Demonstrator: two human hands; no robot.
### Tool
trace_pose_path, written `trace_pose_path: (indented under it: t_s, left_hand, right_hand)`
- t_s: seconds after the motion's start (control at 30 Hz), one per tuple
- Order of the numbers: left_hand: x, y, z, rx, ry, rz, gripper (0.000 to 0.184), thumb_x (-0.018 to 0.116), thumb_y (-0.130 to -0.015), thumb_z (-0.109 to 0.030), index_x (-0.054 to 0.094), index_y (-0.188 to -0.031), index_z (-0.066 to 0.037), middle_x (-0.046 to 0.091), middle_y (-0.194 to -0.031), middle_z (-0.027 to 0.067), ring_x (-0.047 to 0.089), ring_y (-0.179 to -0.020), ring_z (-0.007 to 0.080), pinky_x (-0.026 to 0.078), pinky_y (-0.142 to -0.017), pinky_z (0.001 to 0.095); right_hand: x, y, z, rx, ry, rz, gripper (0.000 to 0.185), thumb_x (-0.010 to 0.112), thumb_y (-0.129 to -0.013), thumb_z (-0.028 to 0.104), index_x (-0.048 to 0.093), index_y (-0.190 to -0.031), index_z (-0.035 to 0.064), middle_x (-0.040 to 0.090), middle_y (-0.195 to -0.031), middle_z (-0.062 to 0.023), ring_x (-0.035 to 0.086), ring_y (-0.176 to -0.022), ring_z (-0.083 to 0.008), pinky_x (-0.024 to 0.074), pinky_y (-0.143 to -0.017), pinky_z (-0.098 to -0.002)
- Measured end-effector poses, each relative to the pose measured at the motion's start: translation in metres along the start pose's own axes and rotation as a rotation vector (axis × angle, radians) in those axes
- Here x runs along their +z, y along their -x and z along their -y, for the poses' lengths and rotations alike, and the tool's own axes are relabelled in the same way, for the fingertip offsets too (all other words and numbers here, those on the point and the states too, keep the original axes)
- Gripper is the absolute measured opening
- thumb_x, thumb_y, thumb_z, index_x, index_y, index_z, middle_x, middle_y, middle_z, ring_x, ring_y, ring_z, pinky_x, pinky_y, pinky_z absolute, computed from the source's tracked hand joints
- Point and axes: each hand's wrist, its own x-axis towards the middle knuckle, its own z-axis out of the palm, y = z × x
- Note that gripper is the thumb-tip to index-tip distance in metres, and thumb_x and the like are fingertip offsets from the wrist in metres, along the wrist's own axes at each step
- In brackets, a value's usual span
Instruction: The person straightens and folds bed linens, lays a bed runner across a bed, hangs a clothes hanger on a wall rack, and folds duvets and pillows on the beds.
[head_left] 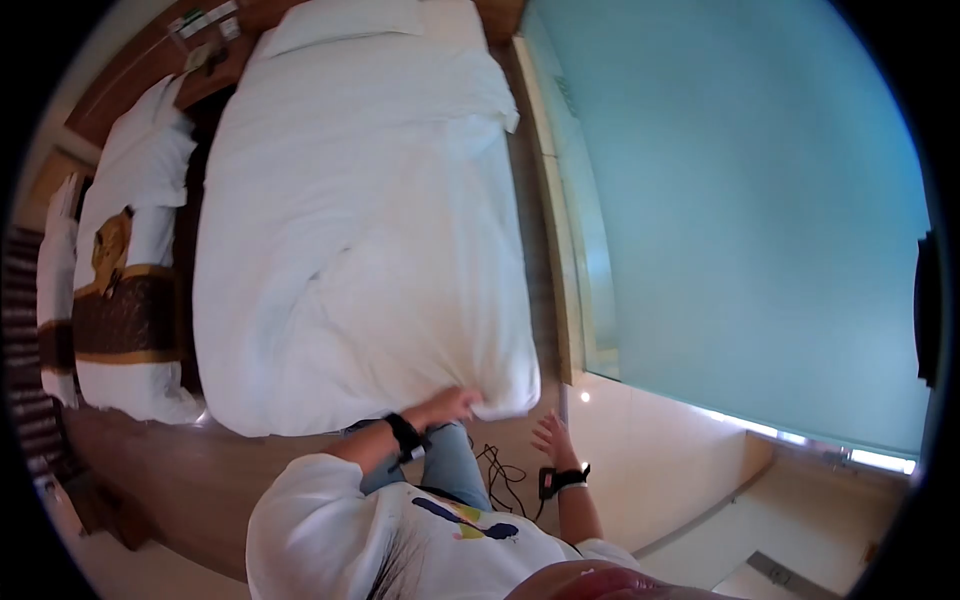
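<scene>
White bedding point(57, 290) with a dark band shows at the far left; whether it is another bed or a reflection, cannot tell. Next, left bed point(150, 230): white, with a brown runner point(135, 325) edged in gold across its lower part. A tan item point(110, 248) lies at the runner's upper edge; its kind is unclear. Wooden headboard point(110, 72) behind.

Centre: main bed point(210, 195), under a white cover point(370, 230). Pillow point(345, 25) at the far end. Cover lies over the bed to its near end, mostly flat, with creases running up from the near right corner and a small dark mark near the middle.

Hands are apart. Left hand point(446, 405) is at the cover's near edge, just left of that corner, touching the cloth; fingers partly hidden, so cannot tell whether they pinch it. Black band point(407, 437) on that wrist. Black cable point(505, 475) loops on the floor point(150, 455) between the arms.

Right hand point(555, 440) is raised, fingers spread, holding nothing, near the corner but clear of it. Further right, a blue-green glass panel point(740, 200).
</scene>
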Motion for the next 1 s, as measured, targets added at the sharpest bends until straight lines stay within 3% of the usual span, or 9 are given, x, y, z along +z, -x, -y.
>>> trace_pose_path:
  t_s: [0.13, 0.2, 0.27, 0.33, 0.4, 0.5, 0.73, 0.83, 1.0]
  left_hand:
    - [0.032, 0.041, -0.009, 0.315, 0.003, 0.274, 0.025, 0.049, -0.062, -0.005, 0.052, -0.087, -0.005, 0.053, -0.074, 0.0111, 0.050, -0.065, 0.0190, 0.039, -0.061, 0.0290]
    - [0.014, 0.059, -0.024, 0.321, 0.001, 0.177, 0.026, 0.048, -0.062, -0.004, 0.052, -0.087, -0.005, 0.053, -0.074, 0.0107, 0.049, -0.066, 0.0182, 0.038, -0.062, 0.0284]
    - [-0.037, 0.081, -0.048, 0.192, -0.019, 0.048, 0.026, 0.048, -0.062, -0.004, 0.051, -0.088, -0.004, 0.053, -0.074, 0.0108, 0.050, -0.067, 0.0191, 0.039, -0.063, 0.0289]
    - [-0.079, 0.102, -0.033, 0.458, -0.048, -0.309, 0.031, 0.051, -0.058, 0.000, 0.051, -0.089, -0.003, 0.054, -0.075, 0.0119, 0.052, -0.068, 0.0214, 0.041, -0.062, 0.0314]
    - [-0.133, 0.167, -0.048, 0.529, -0.127, -0.389, 0.032, 0.052, -0.057, 0.003, 0.050, -0.088, -0.003, 0.055, -0.082, 0.0115, 0.052, -0.073, 0.0225, 0.041, -0.064, 0.0306]
    - [-0.187, 0.294, -0.068, 0.459, 0.016, -0.643, 0.018, 0.053, -0.060, 0.004, 0.051, -0.078, 0.000, 0.053, -0.073, 0.0085, 0.051, -0.069, 0.0131, 0.040, -0.061, 0.0233]
    - [-0.148, 0.518, 0.064, -0.093, -0.047, -1.233, 0.011, 0.053, -0.067, 0.001, 0.053, -0.078, 0.000, 0.053, -0.070, 0.0031, 0.048, -0.065, 0.0091, 0.040, -0.060, 0.0223]
    - [-0.117, 0.555, 0.146, -0.198, 0.120, -1.420, 0.012, 0.050, -0.073, -0.005, 0.052, -0.083, 0.001, 0.052, -0.070, 0.0018, 0.045, -0.065, 0.0080, 0.039, -0.060, 0.0225]
    - [-0.086, 0.568, 0.255, -0.336, 0.626, -1.731, 0.025, 0.043, -0.081, -0.022, 0.049, -0.080, 0.002, 0.050, -0.069, 0.0035, 0.045, -0.062, 0.0098, 0.038, -0.056, 0.0232]
  right_hand:
    - [0.088, -0.006, 0.043, -0.067, 0.302, 0.278, 0.065, 0.036, -0.075, 0.051, 0.027, -0.119, 0.0042, 0.039, -0.114, -0.0098, 0.039, -0.103, -0.0225, 0.0292, -0.088, -0.0303]
    - [0.115, 0.008, 0.058, -1.015, 1.065, 0.429, 0.050, 0.038, -0.079, 0.036, 0.032, -0.117, 0.0041, 0.043, -0.109, -0.0112, 0.042, -0.098, -0.0201, 0.0288, -0.086, -0.0285]
    - [0.175, 0.032, 0.095, -0.526, 0.410, 0.227, 0.039, 0.038, -0.077, 0.022, 0.037, -0.112, 0.0047, 0.045, -0.106, -0.0119, 0.043, -0.096, -0.0208, 0.0317, -0.083, -0.0297]
    - [0.237, 0.050, 0.133, -1.471, 1.229, 0.103, 0.035, 0.044, -0.071, 0.007, 0.042, -0.106, 0.0056, 0.044, -0.098, -0.0161, 0.042, -0.095, -0.0223, 0.0352, -0.080, -0.0322]
    - [0.349, 0.089, 0.152, -1.652, 1.227, 0.199, 0.036, 0.045, -0.069, 0.001, 0.044, -0.104, 0.0074, 0.042, -0.101, -0.0156, 0.043, -0.095, -0.0221, 0.0385, -0.078, -0.0316]
    - [0.521, 0.224, 0.120, -0.793, 0.545, 1.008, 0.036, 0.056, -0.066, 0.018, 0.043, -0.095, -0.0002, 0.046, -0.083, -0.0094, 0.049, -0.074, -0.0166, 0.0434, -0.060, -0.0277]
    - [0.705, 0.270, -0.149, -0.752, 1.298, 1.593, 0.069, 0.058, -0.066, 0.036, 0.028, -0.112, -0.0055, 0.039, -0.108, -0.0205, 0.041, -0.096, -0.0247, 0.0333, -0.081, -0.0285]
    - [0.687, 0.233, -0.202, -0.841, 1.343, 1.575, 0.088, 0.047, -0.070, 0.049, -0.001, -0.121, -0.0042, 0.006, -0.127, -0.0207, 0.009, -0.119, -0.0248, 0.0116, -0.095, -0.0253]
    - [0.604, 0.108, -0.199, -0.464, 1.221, 1.139, 0.084, 0.053, -0.068, 0.043, 0.008, -0.122, -0.0012, 0.036, -0.112, -0.0217, 0.038, -0.103, -0.0250, 0.0314, -0.083, -0.0286]
